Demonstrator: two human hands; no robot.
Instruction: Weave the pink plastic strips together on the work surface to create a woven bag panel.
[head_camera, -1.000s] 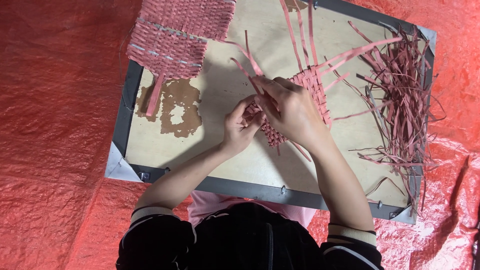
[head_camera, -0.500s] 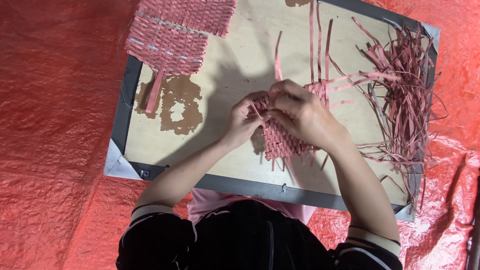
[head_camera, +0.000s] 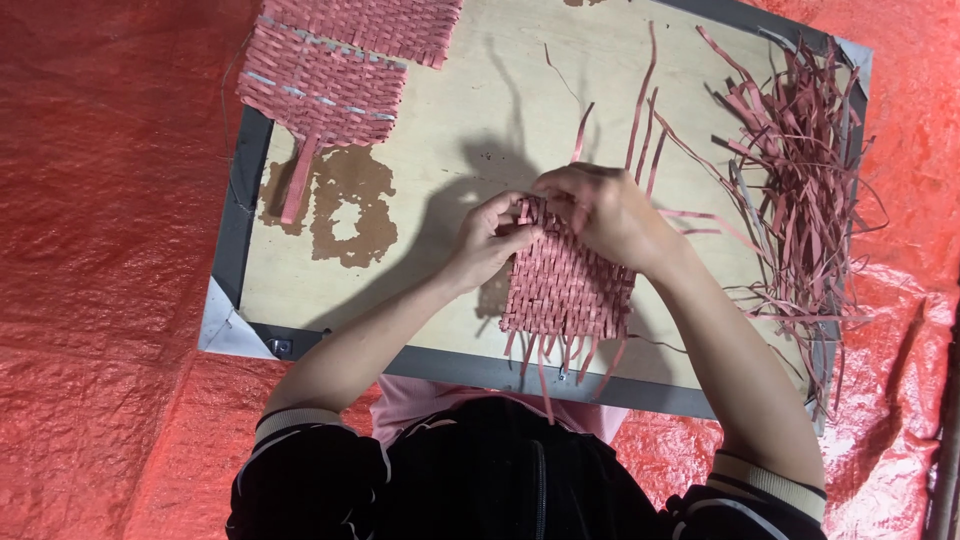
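Fingers (head_camera: 520, 232) pinch top edge of woven mat (head_camera: 565, 290) below.

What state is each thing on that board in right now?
Woven mat: partly woven, loose ends sticking out top and bottom, lying flat on the board.
Left hand: pinching the mat's top edge.
Right hand: pressing on the mat's top edge.
Loose strips: unwoven, piled at the board's right side.
Finished mats: woven, lying at the top left.
Board: flat, brown stained patch.
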